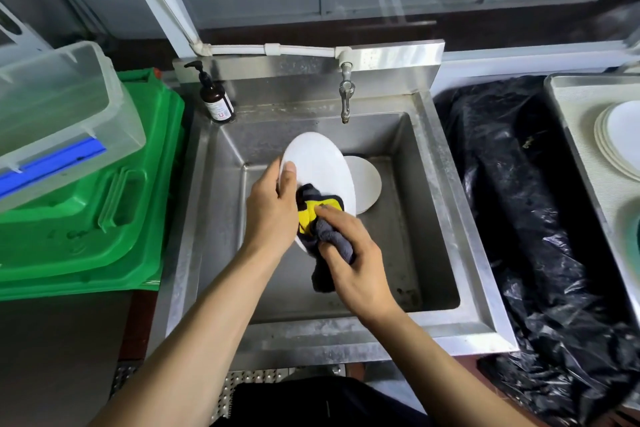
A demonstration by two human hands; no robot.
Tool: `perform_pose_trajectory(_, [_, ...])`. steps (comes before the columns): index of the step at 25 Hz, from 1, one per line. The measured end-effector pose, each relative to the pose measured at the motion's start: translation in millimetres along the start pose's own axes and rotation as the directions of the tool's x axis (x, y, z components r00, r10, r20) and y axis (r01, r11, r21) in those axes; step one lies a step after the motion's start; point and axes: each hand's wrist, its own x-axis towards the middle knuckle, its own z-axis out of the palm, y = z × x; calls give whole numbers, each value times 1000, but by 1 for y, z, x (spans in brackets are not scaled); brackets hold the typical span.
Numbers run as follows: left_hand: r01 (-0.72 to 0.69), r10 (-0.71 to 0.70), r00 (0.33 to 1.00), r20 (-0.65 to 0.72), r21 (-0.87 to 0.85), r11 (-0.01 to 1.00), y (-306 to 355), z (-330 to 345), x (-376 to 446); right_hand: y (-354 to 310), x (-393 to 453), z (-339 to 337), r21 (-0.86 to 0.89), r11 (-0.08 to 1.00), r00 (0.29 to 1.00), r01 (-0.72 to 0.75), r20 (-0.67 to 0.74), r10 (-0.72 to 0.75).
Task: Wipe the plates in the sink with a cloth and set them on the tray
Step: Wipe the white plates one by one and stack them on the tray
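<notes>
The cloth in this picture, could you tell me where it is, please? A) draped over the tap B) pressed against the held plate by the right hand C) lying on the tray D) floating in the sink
B: the right hand grips the grey and yellow cloth against the white plate, which the left hand holds tilted above the sink.

Sink (433,184), steel: one. Tap (346,97), far wall: one. Pump bottle (216,97), brown, far left corner: one. Plates in the sink: two, namely a held plate (318,163) and a flat plate (365,180) on the basin floor. Cloth (325,229), grey and yellow: one. Tray (568,107), right: one, bearing a plate stack (620,139), number in it unclear. Green bin lid (104,218), left: one. Clear tub (62,104), left: one. Black bag (536,236), right: one.
</notes>
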Motion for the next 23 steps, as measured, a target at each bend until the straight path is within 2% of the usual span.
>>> perform_pose_trajectory(2, [-3,3,1000,-12,24,1000,-2,-4,8,13,-10,-3,-64,997,999,-40,-32,38])
perform_pose_trajectory(5, [-4,4,1000,16,1,1000,-5,-4,9,30,-2,-8,-117,973,969,-197,-172,175])
perform_pose_trajectory(8, [9,-7,998,67,-25,1000,-8,-1,5,37,22,-15,-90,925,906,-368,-258,335])
perform_pose_trajectory(11, [6,-2,994,106,-34,999,-8,-1,5,37,50,-21,-44,908,882,-416,-261,391])
perform_pose_trajectory(13, [-8,12,992,126,-36,999,-4,-1,3,26,71,-20,-28,932,902,-360,-265,340])
perform_pose_trajectory(15, [-11,15,993,120,-34,999,0,2,0,7,88,-15,-42,976,954,-214,-223,200])
perform_pose_trajectory(17, [-8,10,997,72,-31,999,4,3,2,-12,93,-4,-73,997,993,-18,-118,9])
perform_pose_trajectory(19, [-14,14,1000,4,-27,1000,4,1,9,-24,79,7,-66,994,996,89,-21,-90])
perform_pose_trajectory(23, [-21,22,999,-39,34,999,-7,-5,19,-24,42,12,-13,999,997,32,77,-31])
